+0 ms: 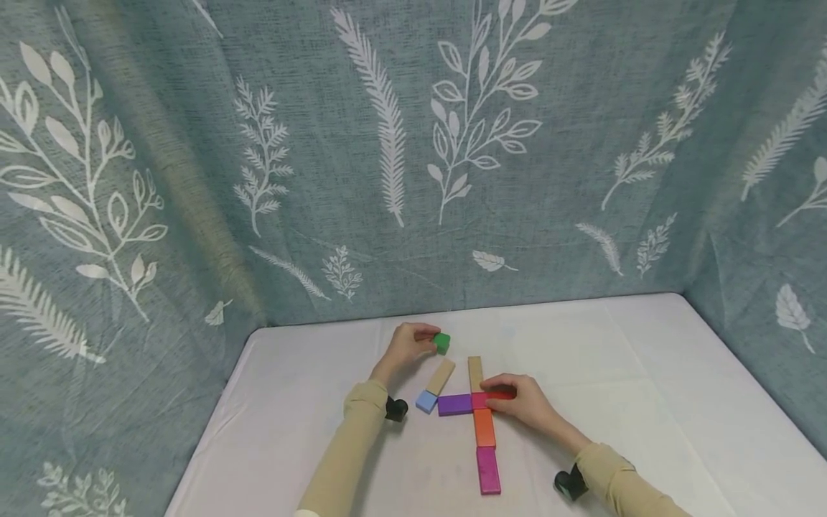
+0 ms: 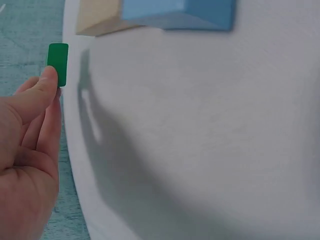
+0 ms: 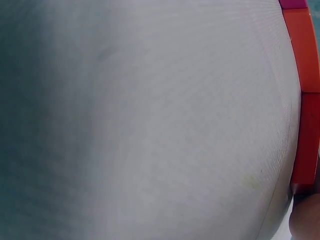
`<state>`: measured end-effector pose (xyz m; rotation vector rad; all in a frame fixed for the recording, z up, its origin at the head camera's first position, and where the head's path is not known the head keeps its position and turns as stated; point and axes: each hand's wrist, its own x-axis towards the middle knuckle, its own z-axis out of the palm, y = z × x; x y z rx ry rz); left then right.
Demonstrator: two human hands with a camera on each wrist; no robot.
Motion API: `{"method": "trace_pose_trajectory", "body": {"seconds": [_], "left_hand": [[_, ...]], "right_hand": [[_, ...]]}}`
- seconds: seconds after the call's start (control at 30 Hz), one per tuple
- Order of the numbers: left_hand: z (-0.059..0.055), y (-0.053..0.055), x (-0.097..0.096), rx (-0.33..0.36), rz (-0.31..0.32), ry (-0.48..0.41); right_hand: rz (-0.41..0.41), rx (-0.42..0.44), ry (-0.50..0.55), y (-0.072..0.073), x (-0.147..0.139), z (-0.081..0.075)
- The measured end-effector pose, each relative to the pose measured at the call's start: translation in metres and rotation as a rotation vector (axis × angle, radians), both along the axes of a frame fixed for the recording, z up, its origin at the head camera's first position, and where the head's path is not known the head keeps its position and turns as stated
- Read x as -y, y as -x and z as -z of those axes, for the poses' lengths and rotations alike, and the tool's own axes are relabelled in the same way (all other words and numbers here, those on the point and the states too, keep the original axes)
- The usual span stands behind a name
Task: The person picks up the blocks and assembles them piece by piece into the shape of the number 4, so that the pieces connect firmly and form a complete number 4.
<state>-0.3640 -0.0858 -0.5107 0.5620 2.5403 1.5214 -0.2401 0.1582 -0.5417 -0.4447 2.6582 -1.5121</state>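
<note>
Between thumb and fingertips, my left hand pinches a small green block near the table's far edge. The left wrist view shows the green block held upright at the fingertips. My right hand has its thumb and fingers around a red block, at the right side of a crimson square block. This square sits at the centre of a cross: a purple block on its left, a plain wooden block beyond, an orange block and a magenta block on the near side.
Left of the cross lie a second plain wooden block, set at a slant, and a blue block at its near end. A white cloth covers the table. Behind it hangs a teal curtain with white leaf prints.
</note>
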Motion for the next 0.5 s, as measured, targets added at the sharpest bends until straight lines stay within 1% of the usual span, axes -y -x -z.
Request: {"method": "trace_pose_trajectory", "body": {"seconds": [0.1,0.2,0.33,0.5], "left_hand": [[-0.005,0.002,-0.001,-0.011,0.009,-0.008],[-0.010,0.003,-0.003,-0.019,0.022,0.004],[-0.018,0.003,-0.006,-0.010,0.030,0.012],[-0.029,0.002,-0.009,0.007,0.040,-0.011]], "right_hand": [[0.001,-0.001,-0.003,0.000,0.000,0.000],[0.002,0.001,0.000,0.000,0.000,-0.001],[0.002,0.004,-0.010,0.001,0.000,-0.001],[0.001,0.007,-0.013,0.001,0.000,-0.001]]}}
